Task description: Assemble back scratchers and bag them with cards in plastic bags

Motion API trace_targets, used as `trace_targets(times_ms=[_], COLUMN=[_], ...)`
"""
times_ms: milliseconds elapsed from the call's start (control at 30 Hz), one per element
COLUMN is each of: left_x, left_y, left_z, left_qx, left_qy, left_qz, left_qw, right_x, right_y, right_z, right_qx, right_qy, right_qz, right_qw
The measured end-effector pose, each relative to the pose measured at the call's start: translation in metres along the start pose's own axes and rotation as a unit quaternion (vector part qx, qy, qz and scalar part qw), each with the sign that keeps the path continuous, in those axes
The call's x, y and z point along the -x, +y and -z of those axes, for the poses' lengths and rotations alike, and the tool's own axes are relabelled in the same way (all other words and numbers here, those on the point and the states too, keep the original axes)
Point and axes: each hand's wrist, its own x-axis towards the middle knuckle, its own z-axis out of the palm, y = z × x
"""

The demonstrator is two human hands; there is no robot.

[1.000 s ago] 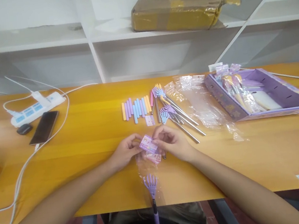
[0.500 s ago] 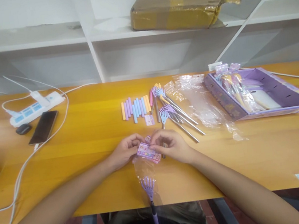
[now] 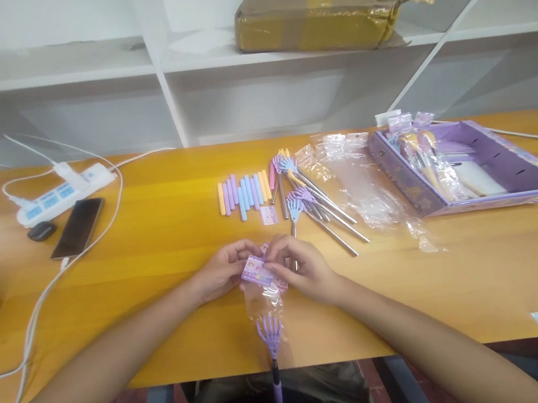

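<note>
Both hands meet over the bench (image 3: 155,243): left hand (image 3: 219,275) and right hand (image 3: 302,268) each pinch a small purple card (image 3: 256,270) atop a clear packet (image 3: 261,301).

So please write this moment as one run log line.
left hand: holds card | right hand: holds card | bagged scratcher: below hands | table

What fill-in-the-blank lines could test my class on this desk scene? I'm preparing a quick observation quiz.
1. Both hands pinch a small ____ card.
2. The claw-headed stick below the hands is ____ in colour.
3. The phone lies beside a white ____.
4. On the shelf sits a taped ____ parcel.

Missing words: pink; purple; power strip; brown
</note>
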Motion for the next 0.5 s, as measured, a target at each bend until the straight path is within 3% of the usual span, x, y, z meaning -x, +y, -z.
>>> trace_targets(times_ms=[300,500], left_x=[0.001,0.0001], left_y=[0.0042,0.0021], left_z=[-0.0008,-0.0001], left_qx=[0.008,0.002], left_qy=[-0.002,0.004], left_qz=[0.025,0.023], left_qw=[1.0,1.0], right_x=[-0.0014,0.0001], right_y=[-0.0041,-0.0002], right_z=[0.002,-0.0036], right_qx=[0.091,0.111], right_qy=[0.092,0.081], right_qz=[0.09,0.107], right_qw=[0.987,0.985])
